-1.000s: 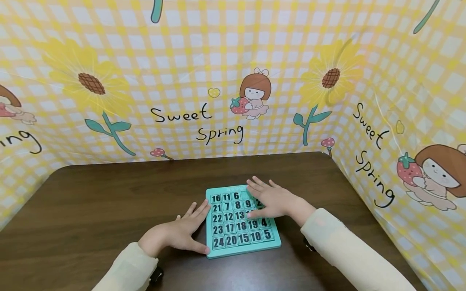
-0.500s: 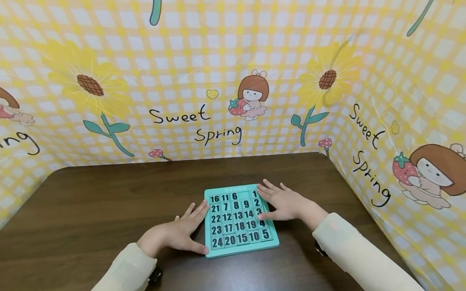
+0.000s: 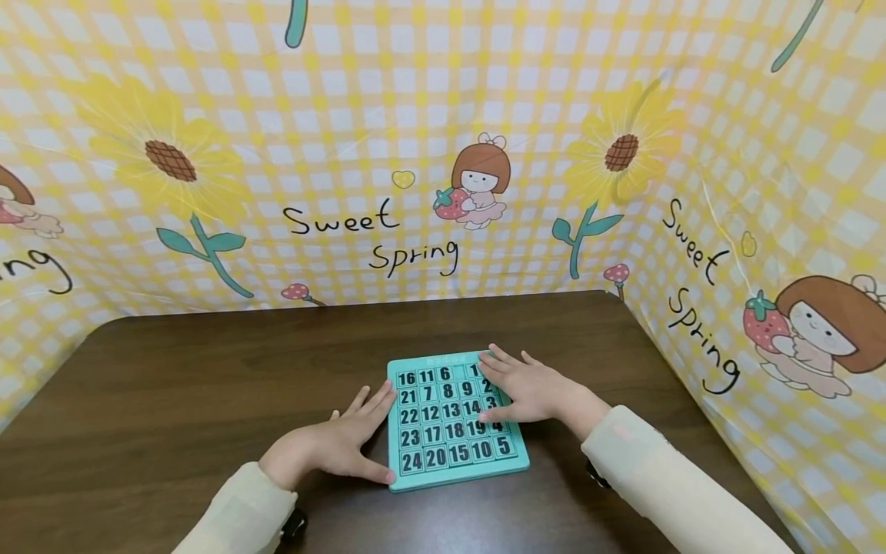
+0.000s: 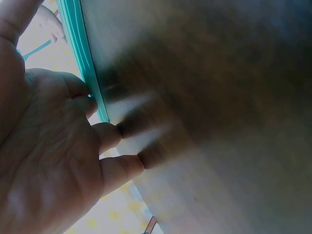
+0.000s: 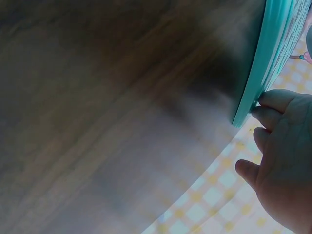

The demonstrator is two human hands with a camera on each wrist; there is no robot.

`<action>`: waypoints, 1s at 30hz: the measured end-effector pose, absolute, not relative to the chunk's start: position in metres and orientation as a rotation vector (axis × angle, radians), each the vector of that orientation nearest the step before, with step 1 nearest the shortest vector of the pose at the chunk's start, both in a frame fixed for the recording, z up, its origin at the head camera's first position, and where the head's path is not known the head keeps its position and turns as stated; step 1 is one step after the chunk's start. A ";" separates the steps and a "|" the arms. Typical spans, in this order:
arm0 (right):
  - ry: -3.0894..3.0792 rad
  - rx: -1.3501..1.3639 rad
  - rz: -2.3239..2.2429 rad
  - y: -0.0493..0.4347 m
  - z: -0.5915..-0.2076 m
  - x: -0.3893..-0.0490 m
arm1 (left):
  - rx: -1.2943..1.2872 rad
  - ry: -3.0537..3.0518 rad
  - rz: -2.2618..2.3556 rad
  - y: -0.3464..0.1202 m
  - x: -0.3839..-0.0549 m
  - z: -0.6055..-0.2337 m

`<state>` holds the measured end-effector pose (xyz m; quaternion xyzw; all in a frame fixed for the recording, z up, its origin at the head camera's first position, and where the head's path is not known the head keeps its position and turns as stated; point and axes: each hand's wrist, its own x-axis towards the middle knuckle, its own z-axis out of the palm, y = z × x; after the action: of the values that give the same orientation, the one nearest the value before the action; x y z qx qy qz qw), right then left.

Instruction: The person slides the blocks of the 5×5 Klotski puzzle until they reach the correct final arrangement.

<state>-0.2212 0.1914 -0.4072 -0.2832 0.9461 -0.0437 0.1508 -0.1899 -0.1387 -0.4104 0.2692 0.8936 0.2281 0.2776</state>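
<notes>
A teal sliding number puzzle (image 3: 453, 481) lies flat on the table, its black numbers set in rows. In the top row, a gap shows between the 6 tile (image 3: 445, 375) and the 1 tile (image 3: 474, 370). My left hand (image 3: 339, 446) rests along the left edge, fingers extended at the upper side and thumb at the lower left corner. Over the upper right part lies my right hand (image 3: 536, 388), its fingertips at the 1 tile and its thumb by the 14 tile (image 3: 471, 408). That hand partly covers the right column. Puzzle edges (image 4: 83, 53) (image 5: 253, 78) show in both wrist views.
The dark wooden table (image 3: 228, 369) extends around the puzzle. A yellow checked cloth (image 3: 346, 154) with printed flowers and figures hangs behind the table and along its sides.
My right hand moved right, uncovering the 1 tile, then came back left over it. The 1 tile now sits slightly further left and the gap is narrower. My left hand stayed put.
</notes>
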 end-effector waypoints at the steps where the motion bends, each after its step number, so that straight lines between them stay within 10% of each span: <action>1: 2.715 -0.816 -0.126 0.190 -0.407 -0.221 | 0.722 2.398 0.613 -0.139 -0.190 -0.411; 30: 2.698 -0.781 -0.161 0.202 -0.404 -0.192 | 0.724 2.400 0.610 -0.138 -0.190 -0.410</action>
<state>-0.1915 0.2023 -0.4042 -0.2738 0.9461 -0.0565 0.1635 -0.1902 -0.1382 -0.4095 0.2695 0.8939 0.2271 0.2770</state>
